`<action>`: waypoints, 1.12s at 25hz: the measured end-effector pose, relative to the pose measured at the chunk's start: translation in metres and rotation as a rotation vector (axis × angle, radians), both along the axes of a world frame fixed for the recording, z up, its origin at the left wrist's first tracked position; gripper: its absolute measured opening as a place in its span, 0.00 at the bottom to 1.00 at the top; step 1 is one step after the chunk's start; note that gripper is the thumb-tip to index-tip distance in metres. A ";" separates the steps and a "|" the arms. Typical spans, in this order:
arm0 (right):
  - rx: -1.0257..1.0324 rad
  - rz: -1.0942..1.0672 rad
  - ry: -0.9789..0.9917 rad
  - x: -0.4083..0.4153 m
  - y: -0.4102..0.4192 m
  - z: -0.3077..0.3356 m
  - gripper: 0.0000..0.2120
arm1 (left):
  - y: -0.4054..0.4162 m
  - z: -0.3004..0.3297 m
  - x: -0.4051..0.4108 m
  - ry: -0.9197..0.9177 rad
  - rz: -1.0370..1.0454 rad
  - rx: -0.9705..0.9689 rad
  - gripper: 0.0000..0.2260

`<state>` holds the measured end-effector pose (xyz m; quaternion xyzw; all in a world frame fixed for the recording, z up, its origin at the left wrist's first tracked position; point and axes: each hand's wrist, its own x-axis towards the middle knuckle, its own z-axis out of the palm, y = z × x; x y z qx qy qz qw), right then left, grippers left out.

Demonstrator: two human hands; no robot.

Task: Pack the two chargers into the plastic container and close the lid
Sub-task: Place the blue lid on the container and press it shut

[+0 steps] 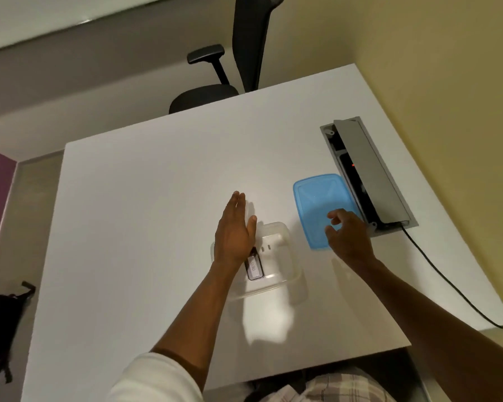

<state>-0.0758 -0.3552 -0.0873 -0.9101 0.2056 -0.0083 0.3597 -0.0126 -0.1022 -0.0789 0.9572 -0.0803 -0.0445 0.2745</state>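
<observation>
A clear plastic container [285, 281] stands uncovered on the white table [145, 216]. Inside it lie a white charger [273, 246] with its prongs showing and a dark charger [254, 268] with a white label. My left hand [235, 232] hovers flat over the container's left side, fingers straight, holding nothing. The blue lid [314, 198] lies flat on the table just right of the container. My right hand [347, 235] is over the lid's near right corner, fingers spread and curled, seemingly touching it without a clear grip.
A grey cable box [372, 172] with its flap raised is set into the table right of the lid, and a black cable [447, 281] runs from it to the table's right edge. A black office chair [215, 91] stands beyond the far edge. A dark bag [0, 320] lies on the floor at left.
</observation>
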 end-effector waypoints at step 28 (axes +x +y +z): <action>1.013 -0.769 0.271 -0.003 -0.084 -0.060 0.02 | -0.161 -0.034 0.123 0.521 -0.101 -0.054 0.18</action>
